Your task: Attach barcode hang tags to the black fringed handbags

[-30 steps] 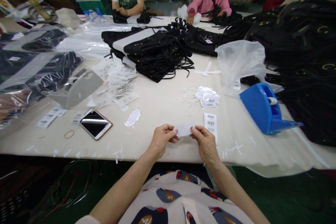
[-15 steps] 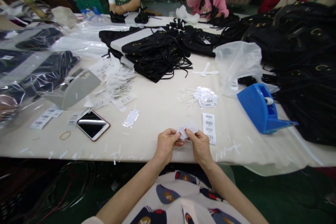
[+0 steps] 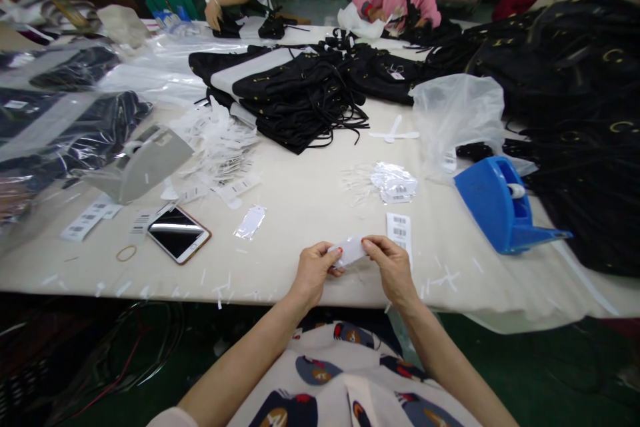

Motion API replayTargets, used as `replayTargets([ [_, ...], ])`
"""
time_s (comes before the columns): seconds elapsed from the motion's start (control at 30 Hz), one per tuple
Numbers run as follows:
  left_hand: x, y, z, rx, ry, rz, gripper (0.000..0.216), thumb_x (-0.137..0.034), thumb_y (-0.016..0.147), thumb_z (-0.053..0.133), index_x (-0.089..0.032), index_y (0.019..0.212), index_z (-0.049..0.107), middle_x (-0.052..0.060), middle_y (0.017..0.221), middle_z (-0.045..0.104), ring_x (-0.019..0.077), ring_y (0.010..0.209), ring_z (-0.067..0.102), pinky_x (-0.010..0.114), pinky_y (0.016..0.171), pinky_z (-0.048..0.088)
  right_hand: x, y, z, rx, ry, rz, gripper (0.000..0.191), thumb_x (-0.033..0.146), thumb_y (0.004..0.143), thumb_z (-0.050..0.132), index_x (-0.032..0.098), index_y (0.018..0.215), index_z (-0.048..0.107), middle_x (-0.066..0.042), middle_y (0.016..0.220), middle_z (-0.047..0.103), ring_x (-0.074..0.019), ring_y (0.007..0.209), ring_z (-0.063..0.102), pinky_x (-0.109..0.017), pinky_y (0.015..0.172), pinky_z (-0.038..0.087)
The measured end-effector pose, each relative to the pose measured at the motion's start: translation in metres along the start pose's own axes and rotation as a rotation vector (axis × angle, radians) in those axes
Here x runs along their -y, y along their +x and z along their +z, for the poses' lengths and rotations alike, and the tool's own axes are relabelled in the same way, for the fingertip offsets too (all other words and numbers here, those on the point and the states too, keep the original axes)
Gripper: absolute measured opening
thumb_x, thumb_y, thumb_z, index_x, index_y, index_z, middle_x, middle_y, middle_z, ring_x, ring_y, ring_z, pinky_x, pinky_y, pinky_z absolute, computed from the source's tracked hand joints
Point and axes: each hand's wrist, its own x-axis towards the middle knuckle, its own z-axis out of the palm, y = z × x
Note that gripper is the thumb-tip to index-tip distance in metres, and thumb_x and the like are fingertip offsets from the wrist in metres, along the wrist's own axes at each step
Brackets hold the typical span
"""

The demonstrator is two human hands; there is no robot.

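Note:
Near the table's front edge, my left hand (image 3: 316, 270) pinches the left end of a small white tag (image 3: 350, 251), which looks partly see-through. My right hand (image 3: 393, 267) is closed on the same tag's right end, thumb and forefinger pressed together. Just beyond my right hand lies a sheet of barcode stickers (image 3: 399, 230), partly covered by that hand. A pile of white tags with strings (image 3: 394, 181) rests farther up the table. To the left, a single tag in a clear sleeve (image 3: 251, 222) lies flat.
A phone (image 3: 179, 233), a grey tape dispenser (image 3: 145, 163) and a heap of labels (image 3: 220, 147) are on the left. On the right stands a blue tape dispenser (image 3: 500, 210) beside a plastic bag (image 3: 457, 120). Black garments (image 3: 295, 93) are stacked ahead; two people work across the table.
My hands have drawn slightly apart, so more of the white tag shows between them. My right hand has shifted right and up, over part of the sticker sheet.

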Motion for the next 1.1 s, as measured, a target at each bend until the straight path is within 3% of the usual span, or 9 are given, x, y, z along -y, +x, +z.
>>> replayTargets([
  [0.17,-0.006,0.002,-0.011,0.039,0.144,-0.016,0.027,-0.036,0.060,0.067,-0.011,0.065,0.058,-0.001,0.053,0.059,0.0086,0.044,0.054,0.018,0.041,0.041,-0.001,0.005,0.002,0.036,0.012,0.048,0.018,0.035,0.068,0.063,0.017,0.065,0.062,0.004,0.058,0.053,-0.0096,0.058,0.044,-0.023,0.057,0.035],
  [0.5,-0.018,0.007,-0.049,0.018,0.407,-0.118,0.017,-0.027,0.066,0.062,-0.011,0.067,0.056,0.000,0.053,0.058,0.0082,0.039,0.053,0.016,0.033,0.030,-0.018,0.004,0.016,0.017,0.007,0.137,0.025,0.041,0.069,0.060,0.017,0.066,0.058,0.006,0.051,0.044,-0.0087,0.049,0.035,-0.023,0.048,0.027],
  [0.87,-0.028,0.010,-0.062,-0.037,0.658,-0.149,0.014,-0.024,0.067,0.060,-0.013,0.061,0.053,-0.004,0.037,0.049,0.0072,0.032,0.045,0.016,0.034,0.027,-0.027,0.005,0.015,-0.013,-0.324,0.046,0.028,0.045,0.073,0.053,0.017,0.069,0.059,-0.001,0.063,0.057,-0.0145,0.059,0.047,-0.026,0.055,0.034],
  [1.1,-0.026,0.014,-0.064,-0.070,0.850,-0.074,0.012,-0.025,0.063,0.059,-0.016,0.059,0.054,-0.002,0.044,0.056,0.0104,0.036,0.051,0.019,0.039,0.035,-0.022,0.004,0.017,-0.028,-0.446,0.037,0.028,0.044,0.074,0.049,0.018,0.070,0.059,-0.004,0.066,0.060,-0.0169,0.062,0.051,-0.028,0.060,0.037],
])
